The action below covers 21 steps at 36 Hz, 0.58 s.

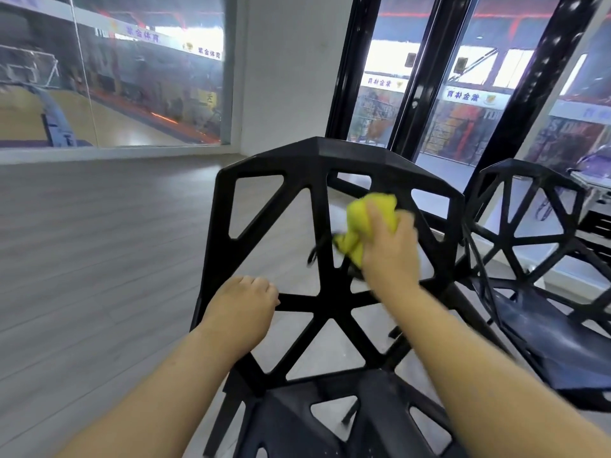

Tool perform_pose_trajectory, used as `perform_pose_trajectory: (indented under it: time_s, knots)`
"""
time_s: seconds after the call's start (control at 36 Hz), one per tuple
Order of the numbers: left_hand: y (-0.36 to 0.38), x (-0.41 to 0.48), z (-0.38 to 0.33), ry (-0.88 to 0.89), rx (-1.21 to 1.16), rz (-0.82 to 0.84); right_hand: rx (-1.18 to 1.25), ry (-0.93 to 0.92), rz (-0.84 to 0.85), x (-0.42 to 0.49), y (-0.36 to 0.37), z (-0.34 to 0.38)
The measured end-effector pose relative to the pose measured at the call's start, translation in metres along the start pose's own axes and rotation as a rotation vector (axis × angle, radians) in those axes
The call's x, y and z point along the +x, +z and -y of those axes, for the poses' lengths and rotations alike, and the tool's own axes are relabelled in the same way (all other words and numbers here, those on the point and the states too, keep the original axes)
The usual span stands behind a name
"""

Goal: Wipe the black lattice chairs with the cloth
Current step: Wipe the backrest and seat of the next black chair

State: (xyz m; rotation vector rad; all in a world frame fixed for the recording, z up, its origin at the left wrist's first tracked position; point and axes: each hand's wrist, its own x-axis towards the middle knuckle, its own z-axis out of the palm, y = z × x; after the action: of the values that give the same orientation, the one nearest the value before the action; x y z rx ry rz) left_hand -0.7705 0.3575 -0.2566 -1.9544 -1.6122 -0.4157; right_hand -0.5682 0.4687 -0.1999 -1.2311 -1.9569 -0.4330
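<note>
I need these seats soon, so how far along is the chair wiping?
No chair is visibly finished. In hand: the right hand holds the yellow cloth against the near chair backrest, the left hand gripping a bar. Left: the second chair beside it, untouched.

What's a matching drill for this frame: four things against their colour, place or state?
Things:
1 left hand
2 right hand
3 cloth
4 far chair

States:
a yellow, bunched up
b stands at the right, no hand on it
c grips a bar of the near chair
d holds the cloth

Pairs: 1-c; 2-d; 3-a; 4-b
</note>
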Motion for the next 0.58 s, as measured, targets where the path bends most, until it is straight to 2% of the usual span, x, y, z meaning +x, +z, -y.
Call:
perform_pose_trajectory:
  time_s: [0.06, 0.19, 0.31, 0.44, 0.58]
  knots:
    - [-0.001, 0.000, -0.001, -0.016, -0.013, 0.004, -0.031, 0.039, -0.063, 0.045, -0.022, 0.002]
    - [-0.001, 0.001, -0.002, -0.012, -0.013, 0.010, -0.040, 0.158, -0.009, 0.096, -0.036, -0.004]
    - [0.001, 0.004, -0.002, -0.006, -0.010, 0.042, -0.011, 0.166, 0.021, 0.050, -0.008, -0.008]
    - [-0.001, 0.004, -0.002, -0.015, 0.012, 0.077, 0.085, 0.044, 0.155, -0.051, 0.027, -0.002]
    - [-0.003, 0.004, -0.003, -0.030, 0.013, 0.101, -0.037, -0.024, 0.310, -0.105, 0.028, -0.002]
